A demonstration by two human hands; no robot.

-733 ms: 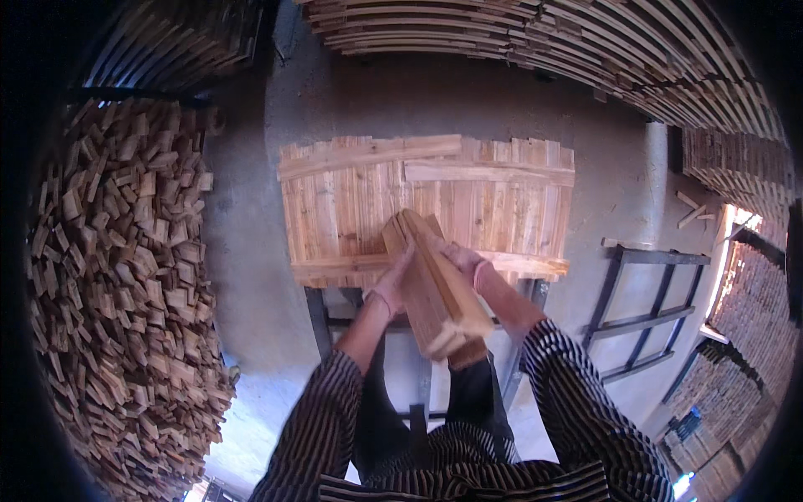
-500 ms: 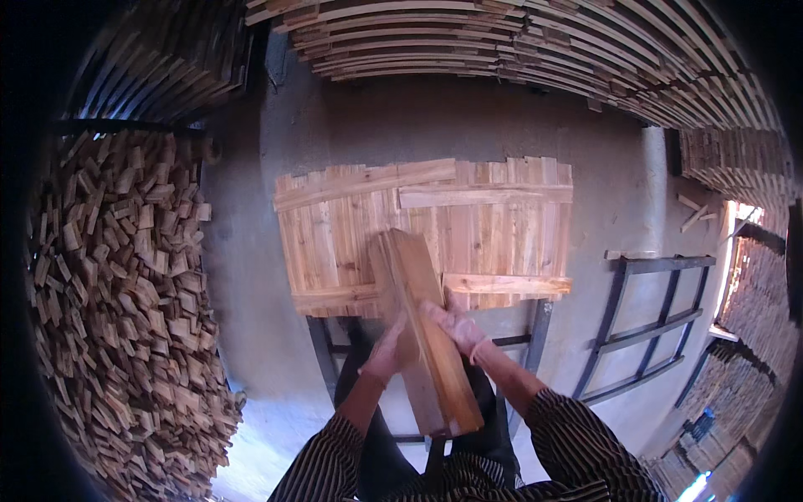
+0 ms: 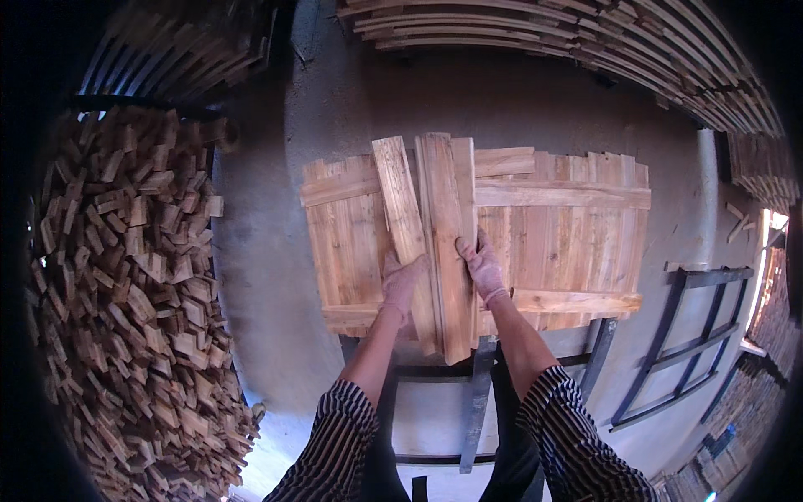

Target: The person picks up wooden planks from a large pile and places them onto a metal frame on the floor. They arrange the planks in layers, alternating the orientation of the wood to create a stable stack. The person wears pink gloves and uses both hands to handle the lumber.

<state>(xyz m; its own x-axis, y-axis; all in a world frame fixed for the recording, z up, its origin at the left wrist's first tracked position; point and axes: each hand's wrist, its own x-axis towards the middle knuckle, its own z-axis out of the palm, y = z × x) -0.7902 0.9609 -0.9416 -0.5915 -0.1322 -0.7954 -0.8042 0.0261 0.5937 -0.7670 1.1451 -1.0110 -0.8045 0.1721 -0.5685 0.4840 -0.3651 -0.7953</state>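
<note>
Several wooden boards stand lengthwise between my hands, over the middle of a wide layer of side-by-side slats. My left hand grips their left side, against a board that leans away at its far end. On the right side my right hand presses with its fingers bent over the edge. Crosswise strips lie on the slats, one along the far side and one along the near right side. Under the slats a dark metal frame shows in part.
A tall heap of short wood pieces fills the left. Stacked long slats line the far side. At right another dark metal frame stands on the concrete floor, with more wood piles beyond it.
My hands have carried the boards forward, away from my body, over the slats. The bundle is more upright in the view, and the left board has spread from the others.
</note>
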